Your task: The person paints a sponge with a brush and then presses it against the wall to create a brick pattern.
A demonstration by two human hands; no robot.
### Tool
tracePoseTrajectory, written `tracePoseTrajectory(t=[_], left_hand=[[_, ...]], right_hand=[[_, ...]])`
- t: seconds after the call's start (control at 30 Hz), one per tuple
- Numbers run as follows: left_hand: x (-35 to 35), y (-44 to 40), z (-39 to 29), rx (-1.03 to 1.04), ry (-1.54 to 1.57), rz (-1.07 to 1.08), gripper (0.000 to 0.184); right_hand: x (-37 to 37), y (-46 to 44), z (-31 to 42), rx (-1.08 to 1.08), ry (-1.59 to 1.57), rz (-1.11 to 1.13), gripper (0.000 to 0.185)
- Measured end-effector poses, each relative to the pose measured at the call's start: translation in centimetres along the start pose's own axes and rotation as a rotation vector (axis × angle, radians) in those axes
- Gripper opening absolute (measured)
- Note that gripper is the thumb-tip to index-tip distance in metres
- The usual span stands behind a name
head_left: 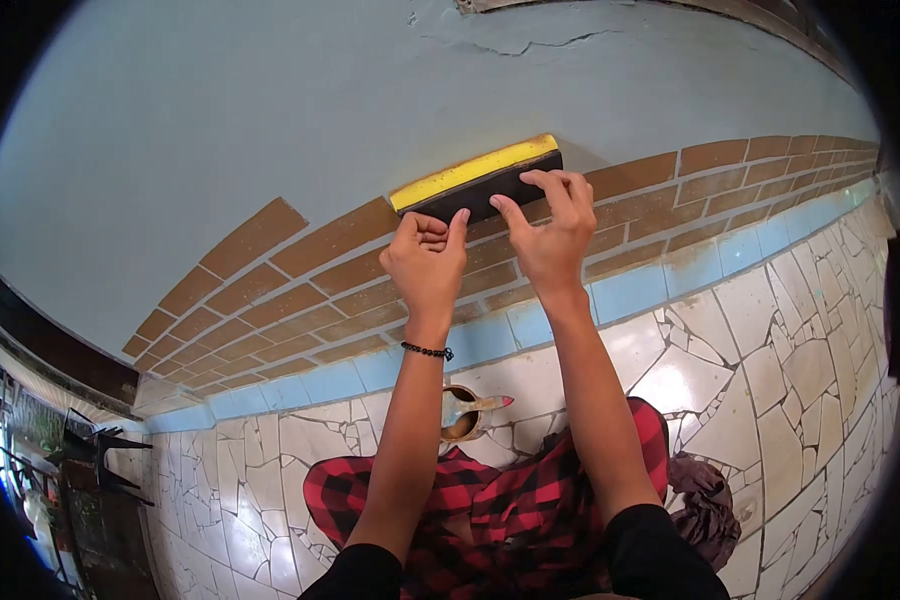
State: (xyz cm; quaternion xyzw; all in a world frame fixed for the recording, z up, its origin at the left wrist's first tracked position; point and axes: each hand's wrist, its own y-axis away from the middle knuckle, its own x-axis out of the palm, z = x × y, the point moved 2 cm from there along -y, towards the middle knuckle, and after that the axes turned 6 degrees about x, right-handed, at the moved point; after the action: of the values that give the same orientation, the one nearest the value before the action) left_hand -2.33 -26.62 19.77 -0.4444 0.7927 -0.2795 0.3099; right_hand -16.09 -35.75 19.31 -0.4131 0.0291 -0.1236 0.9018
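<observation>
A rectangular sponge block (473, 175), yellow foam with a black backing, rests against the wall along the top row of brown painted bricks (340, 240). My left hand (427, 258) grips its lower left edge, thumb up and fingers curled. Near the other end, my right hand (555, 235) holds the black backing between thumb and fingers. The foam faces the wall, so its contact side is hidden. Several rows of brown brick shapes with pale blue-grey gaps run along the wall below and beside the block.
On the floor in front of my crossed legs stands a small container (460, 430) of brown paint, a brush (478, 404) lying across it. A dark crumpled cloth (705, 500) lies by my right knee. Light blue tiles (630, 290) edge the wall's base. A black chair (105, 450) stands far left.
</observation>
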Motion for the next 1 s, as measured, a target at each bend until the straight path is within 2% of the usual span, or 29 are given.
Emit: tracePoseTrajectory(t=[0.83,1.0], left_hand=[[1.5,-1.5,1.4,0.057,-0.101,-0.056,0.034],[1.2,-1.4,1.0,0.019,-0.084,-0.069,0.035]], right_hand=[[2.1,-0.5,-1.4,-0.023,0.040,0.005,0.039],[1.7,-0.6,-1.2,-0.014,0.009,0.067,0.037]])
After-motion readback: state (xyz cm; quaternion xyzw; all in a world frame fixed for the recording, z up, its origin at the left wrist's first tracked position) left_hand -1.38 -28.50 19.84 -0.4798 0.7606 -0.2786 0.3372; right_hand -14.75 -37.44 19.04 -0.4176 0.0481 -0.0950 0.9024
